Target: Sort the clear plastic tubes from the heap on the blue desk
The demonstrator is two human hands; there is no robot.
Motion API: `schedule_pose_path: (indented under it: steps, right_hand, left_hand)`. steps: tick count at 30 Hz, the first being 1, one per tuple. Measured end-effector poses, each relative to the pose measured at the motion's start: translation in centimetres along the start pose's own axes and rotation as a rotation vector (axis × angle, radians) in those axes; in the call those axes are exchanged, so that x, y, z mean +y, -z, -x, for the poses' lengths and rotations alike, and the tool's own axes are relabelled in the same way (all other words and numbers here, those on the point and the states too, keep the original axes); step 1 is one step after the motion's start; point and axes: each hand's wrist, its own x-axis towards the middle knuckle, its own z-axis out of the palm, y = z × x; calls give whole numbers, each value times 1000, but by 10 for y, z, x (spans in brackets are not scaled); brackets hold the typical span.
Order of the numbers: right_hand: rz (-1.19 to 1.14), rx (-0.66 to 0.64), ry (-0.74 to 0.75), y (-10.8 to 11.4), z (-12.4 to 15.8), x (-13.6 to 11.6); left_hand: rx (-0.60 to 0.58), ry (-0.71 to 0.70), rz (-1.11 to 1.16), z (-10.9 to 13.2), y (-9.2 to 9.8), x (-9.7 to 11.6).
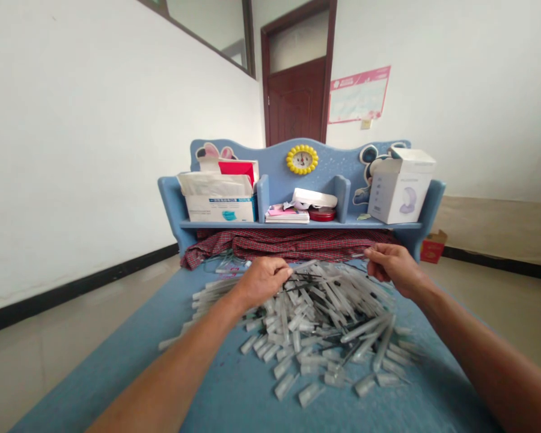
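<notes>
A large pile of translucent plastic tubes and short capped pieces, mixed with thin dark rods [324, 300], covers the middle of the blue desk [216, 385]. At the pile's far left edge my left hand [264, 279] is closed, thumb against the fingers, on a translucent tube [305, 265] that points right. My right hand [390, 267] is over the pile's far right side. Its thumb and forefinger are pinched on a small, thin pale piece [357, 256], too blurred to name. More tubes [207, 293] lie in a row left of the pile, partly behind my left forearm.
Behind the pile, a red checked cloth [279, 243] lies beneath a blue shelf [297, 225]. The shelf holds a mask box [220, 207], a red round tin [322, 214] and a white carton [401, 189]. A red box [433, 248] stands on the floor at right.
</notes>
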Motion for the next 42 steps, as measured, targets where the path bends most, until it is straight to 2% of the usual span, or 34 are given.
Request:
schedule_pose_path:
  steps: [5,8,10,16,18,23,29,32,35,39,42]
  right_hand:
    - [93,135,-4,11,-10,15]
    - [185,112,-3,12,-10,17]
    - [236,31,-3,13,-7,14]
    - [366,-359,-50,15,4,5]
    - [411,-414,-50,15,4,6]
    - [447,-342,17,7,3,8]
    - [481,-239,242,-17,19,-15]
    - [548,-277,399,-27,30,-27]
    - [614,-359,493,-33,38,-34]
    - [561,-467,471,-34,41,-37]
    - [492,-462,409,-29,37,-34]
  left_hand:
    - [40,57,-12,-2,2,-9]
    - [12,43,-40,-2,0,-5]
    - [-9,34,-55,-1,-1,-3]
    - [-60,32,-58,-1,-4,0]
    - [-68,25,-57,0,-4,2]
    - [-105,-18,-44,3,-7,11]
    - [-144,-76,-18,7,-10,23]
    - [-154,-114,12,9,-10,31]
    - [-164,-145,23,12,-10,37]
    - [-205,-138,62,13,-5,40]
    - [-235,-107,108,11,2,35]
